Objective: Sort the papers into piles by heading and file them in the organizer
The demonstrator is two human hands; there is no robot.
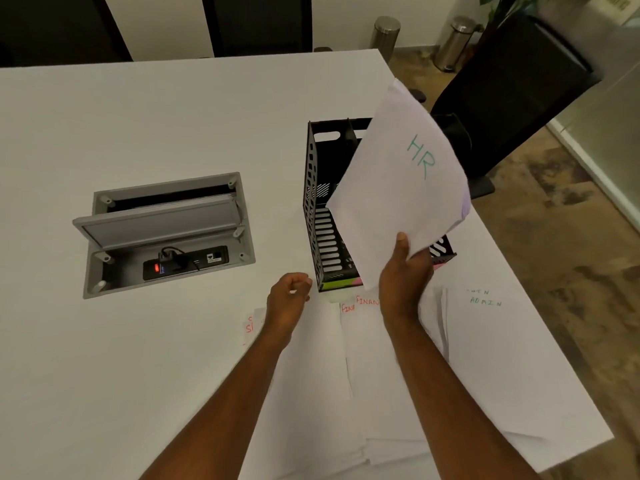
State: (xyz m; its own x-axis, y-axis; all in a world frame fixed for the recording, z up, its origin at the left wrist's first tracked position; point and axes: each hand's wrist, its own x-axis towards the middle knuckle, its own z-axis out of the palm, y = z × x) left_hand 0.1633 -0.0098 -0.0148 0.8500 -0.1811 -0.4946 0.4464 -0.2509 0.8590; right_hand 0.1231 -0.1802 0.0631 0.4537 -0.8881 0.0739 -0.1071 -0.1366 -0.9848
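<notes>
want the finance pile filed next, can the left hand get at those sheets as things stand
Probably yes. The left hand is loosely closed and holds nothing, just left of the finance sheets. The right hand, holding the HR papers, has its forearm across part of them, but the near-left edge looks free.

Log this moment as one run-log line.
right hand: holds HR papers over black organizer | left hand: loosely closed, empty | FINANCE pile, ADMIN pile: on table
</notes>
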